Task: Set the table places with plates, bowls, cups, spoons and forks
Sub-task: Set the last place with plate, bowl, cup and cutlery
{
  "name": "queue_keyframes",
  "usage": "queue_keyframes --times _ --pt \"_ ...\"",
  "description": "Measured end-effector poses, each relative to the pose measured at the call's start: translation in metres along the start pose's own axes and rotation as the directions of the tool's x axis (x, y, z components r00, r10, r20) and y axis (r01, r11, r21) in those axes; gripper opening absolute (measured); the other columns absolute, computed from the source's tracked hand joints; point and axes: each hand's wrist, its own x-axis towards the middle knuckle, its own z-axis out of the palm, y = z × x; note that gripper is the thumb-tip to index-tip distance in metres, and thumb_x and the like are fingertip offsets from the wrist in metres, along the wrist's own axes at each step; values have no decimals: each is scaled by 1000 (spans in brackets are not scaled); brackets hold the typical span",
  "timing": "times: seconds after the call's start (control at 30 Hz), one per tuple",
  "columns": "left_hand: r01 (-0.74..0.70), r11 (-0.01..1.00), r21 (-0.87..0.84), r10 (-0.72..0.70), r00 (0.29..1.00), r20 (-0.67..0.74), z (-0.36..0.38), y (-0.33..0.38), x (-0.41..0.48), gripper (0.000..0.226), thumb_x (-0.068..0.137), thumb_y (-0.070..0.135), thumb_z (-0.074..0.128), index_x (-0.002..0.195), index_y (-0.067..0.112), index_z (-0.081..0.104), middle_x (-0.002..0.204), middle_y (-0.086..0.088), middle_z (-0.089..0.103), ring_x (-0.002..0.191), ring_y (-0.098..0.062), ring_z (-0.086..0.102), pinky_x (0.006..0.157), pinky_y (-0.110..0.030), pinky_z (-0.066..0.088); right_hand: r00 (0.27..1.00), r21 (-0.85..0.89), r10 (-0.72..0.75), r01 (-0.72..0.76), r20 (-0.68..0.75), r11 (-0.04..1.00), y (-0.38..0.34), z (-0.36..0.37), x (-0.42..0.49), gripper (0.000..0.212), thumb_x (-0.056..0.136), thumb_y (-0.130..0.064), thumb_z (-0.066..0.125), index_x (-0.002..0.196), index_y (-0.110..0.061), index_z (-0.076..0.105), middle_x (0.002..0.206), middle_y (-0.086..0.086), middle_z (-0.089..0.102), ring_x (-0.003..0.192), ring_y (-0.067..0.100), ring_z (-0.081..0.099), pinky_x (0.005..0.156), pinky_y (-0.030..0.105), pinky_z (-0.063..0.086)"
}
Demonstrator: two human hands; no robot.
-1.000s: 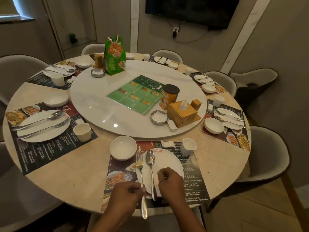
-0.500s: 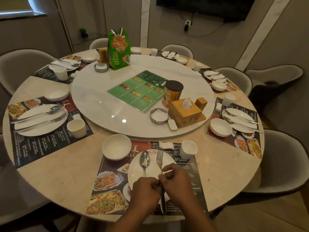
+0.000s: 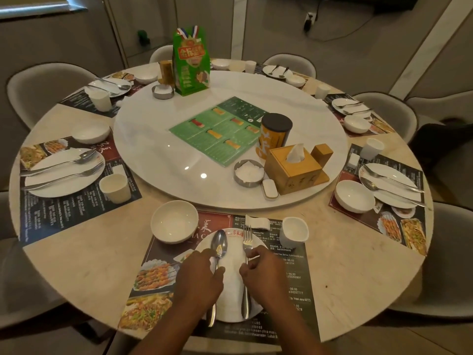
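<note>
At the near place a white plate point(image 3: 231, 290) lies on a dark printed placemat point(image 3: 294, 285). A spoon point(image 3: 219, 245) lies on the plate's left half, and my left hand point(image 3: 199, 280) holds its handle. A fork point(image 3: 247, 242) lies on the right half, its handle pinched by my right hand point(image 3: 263, 272). Both utensils point away from me, side by side. A white bowl point(image 3: 174, 221) stands to the upper left of the plate. Just right of the fork's tines stands a white cup point(image 3: 293, 231).
A white turntable point(image 3: 158, 149) fills the table's middle, carrying a green menu point(image 3: 220, 129), a tissue box point(image 3: 294, 167), an orange canister point(image 3: 273, 134) and a green carton point(image 3: 190, 62). Set places with plates, bowls and cups ring the table point(image 3: 76, 265). Chairs surround it.
My hands swapped the utensils' sides: the fork went from the plate's left to its right, the spoon to the left. They now lie apart and parallel, and the view has shifted closer.
</note>
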Motion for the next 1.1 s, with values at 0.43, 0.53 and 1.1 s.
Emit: queue_keyframes --times 0.43,0.53,1.1 --pt "13 998 -55 -10 999 46 -3 -6 14 24 83 29 74 107 31 73 91 9 73 75 -3 63 74 -20 49 1000 -21 -9 9 6 1000 12 10 2 20 82 -26 72 100 -28 65 73 -9 68 69 2 61 57 12 39" --pt "3 998 -63 1 998 61 -3 -8 15 26 83 29 74 108 31 73 91 11 72 77 -3 63 77 -22 52 1000 -24 -14 14 1 1000 12 11 0 20 82 -25 73 100 -27 67 74 -9 69 69 2 62 58 12 41" --pt "-28 998 -48 31 997 74 -4 -6 17 33 84 27 74 116 29 70 101 8 71 82 -6 61 81 -24 52 998 -37 -47 46 -31 998 17 10 -9 21 83 -25 71 103 -23 69 77 -9 67 72 6 61 62 12 42"
